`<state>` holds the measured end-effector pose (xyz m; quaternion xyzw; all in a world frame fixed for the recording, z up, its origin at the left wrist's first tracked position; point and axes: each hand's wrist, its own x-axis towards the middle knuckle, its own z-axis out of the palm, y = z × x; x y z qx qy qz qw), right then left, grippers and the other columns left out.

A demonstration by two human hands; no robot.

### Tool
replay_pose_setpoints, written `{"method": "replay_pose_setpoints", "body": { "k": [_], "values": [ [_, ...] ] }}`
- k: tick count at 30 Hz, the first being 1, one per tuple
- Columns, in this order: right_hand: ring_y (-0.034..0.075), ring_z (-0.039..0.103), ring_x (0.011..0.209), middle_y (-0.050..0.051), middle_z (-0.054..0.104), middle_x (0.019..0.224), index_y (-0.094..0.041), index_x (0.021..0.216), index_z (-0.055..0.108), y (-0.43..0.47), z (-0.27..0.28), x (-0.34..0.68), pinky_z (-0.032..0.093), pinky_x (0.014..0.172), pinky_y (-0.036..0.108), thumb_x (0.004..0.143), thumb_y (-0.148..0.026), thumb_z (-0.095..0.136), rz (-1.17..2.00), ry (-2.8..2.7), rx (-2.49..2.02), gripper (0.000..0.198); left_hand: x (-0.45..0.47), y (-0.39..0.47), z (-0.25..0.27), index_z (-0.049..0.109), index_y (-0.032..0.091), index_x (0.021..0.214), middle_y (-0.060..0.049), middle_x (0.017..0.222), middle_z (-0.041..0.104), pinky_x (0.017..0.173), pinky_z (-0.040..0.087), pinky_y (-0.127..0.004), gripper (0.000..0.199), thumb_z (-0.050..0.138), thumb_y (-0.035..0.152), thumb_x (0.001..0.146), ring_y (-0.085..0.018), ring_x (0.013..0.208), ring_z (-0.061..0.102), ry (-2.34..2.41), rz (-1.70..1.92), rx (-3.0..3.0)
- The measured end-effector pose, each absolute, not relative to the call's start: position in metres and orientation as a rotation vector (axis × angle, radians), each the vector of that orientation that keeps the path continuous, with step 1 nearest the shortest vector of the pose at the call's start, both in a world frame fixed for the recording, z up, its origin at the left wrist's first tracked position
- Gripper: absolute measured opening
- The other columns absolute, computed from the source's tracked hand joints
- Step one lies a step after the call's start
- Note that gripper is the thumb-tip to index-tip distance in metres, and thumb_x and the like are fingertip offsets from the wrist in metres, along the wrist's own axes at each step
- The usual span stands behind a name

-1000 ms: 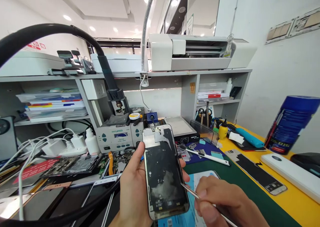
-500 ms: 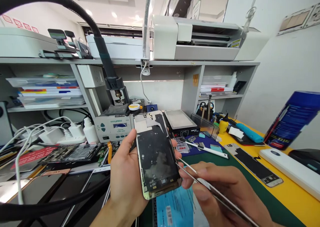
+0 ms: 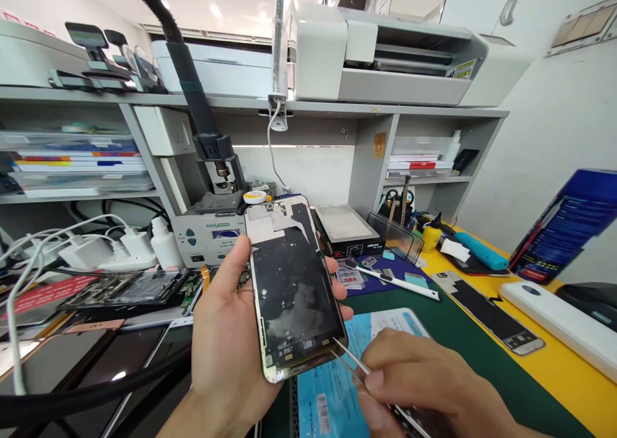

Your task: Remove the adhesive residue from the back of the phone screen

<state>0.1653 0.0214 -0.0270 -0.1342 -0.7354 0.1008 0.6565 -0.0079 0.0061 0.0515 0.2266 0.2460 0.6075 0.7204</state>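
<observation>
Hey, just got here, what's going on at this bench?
A person's bare left hand holds a flat, mostly black phone panel. The right hand grips slim silver metal tweezers, prongs parted, tips near the panel's lower right corner; whether they touch is unclear. A blue-and-white packet lies below.

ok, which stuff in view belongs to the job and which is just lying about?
In the job:
phone part, held in the left hand
tweezers, held in the right hand, tips near the phone part's lower right corner

Apparently just lying about:
white-handled brush
yellow bottle
blue container
loose panel on the yellow surface
</observation>
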Motion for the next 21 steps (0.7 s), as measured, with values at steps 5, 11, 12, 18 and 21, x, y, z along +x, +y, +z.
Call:
{"method": "replay_pose_setpoints", "body": {
  "k": [5, 11, 12, 18, 21],
  "values": [
    [0.013, 0.065, 0.049, -0.003, 0.069, 0.065, -0.026, 0.093, 0.064, 0.015, -0.022, 0.155, 0.051, 0.05, 0.026, 0.08, -0.002, 0.058, 0.225, -1.583, -0.386, 0.028, -0.006, 0.007, 0.052, 0.085, 0.0, 0.101, -0.026, 0.095, 0.082, 0.07, 0.069, -0.045, 0.09, 0.024, 0.064, 0.109, -0.034, 0.073, 0.081, 0.562, 1.376, 0.462],
    [0.012, 0.064, 0.047, -0.004, 0.067, 0.063, -0.026, 0.091, 0.064, 0.015, -0.022, 0.151, 0.049, 0.049, 0.026, 0.081, -0.003, 0.055, 0.204, -1.536, -0.367, 0.026, -0.002, 0.005, 0.054, 0.086, 0.002, 0.101, -0.025, 0.098, 0.082, 0.069, 0.069, -0.046, 0.086, 0.026, 0.064, 0.107, -0.034, 0.074, 0.08, 0.58, 1.385, 0.449],
    [0.013, 0.064, 0.047, -0.004, 0.067, 0.063, -0.026, 0.091, 0.064, 0.015, -0.022, 0.152, 0.049, 0.049, 0.026, 0.082, -0.003, 0.055, 0.198, -1.547, -0.375, 0.026, -0.001, 0.005, 0.055, 0.086, 0.002, 0.1, -0.024, 0.097, 0.082, 0.068, 0.069, -0.045, 0.086, 0.027, 0.064, 0.107, -0.034, 0.074, 0.08, 0.585, 1.391, 0.442],
    [0.012, 0.066, 0.05, -0.003, 0.069, 0.066, -0.024, 0.091, 0.064, 0.017, -0.025, 0.155, 0.05, 0.05, 0.026, 0.08, -0.001, 0.056, 0.194, -1.59, -0.351, 0.027, 0.0, 0.005, 0.054, 0.085, 0.001, 0.1, -0.022, 0.095, 0.082, 0.067, 0.069, -0.043, 0.086, 0.027, 0.064, 0.11, -0.032, 0.074, 0.08, 0.573, 1.38, 0.463],
    [0.012, 0.068, 0.052, -0.003, 0.069, 0.067, -0.023, 0.091, 0.064, 0.017, -0.023, 0.157, 0.052, 0.052, 0.025, 0.081, 0.001, 0.057, 0.201, -1.615, -0.344, 0.027, -0.003, 0.004, 0.05, 0.085, 0.002, 0.106, -0.022, 0.098, 0.082, 0.076, 0.069, -0.043, 0.086, 0.027, 0.065, 0.111, -0.031, 0.081, 0.081, 0.509, 1.337, 0.537]
  ]
}}
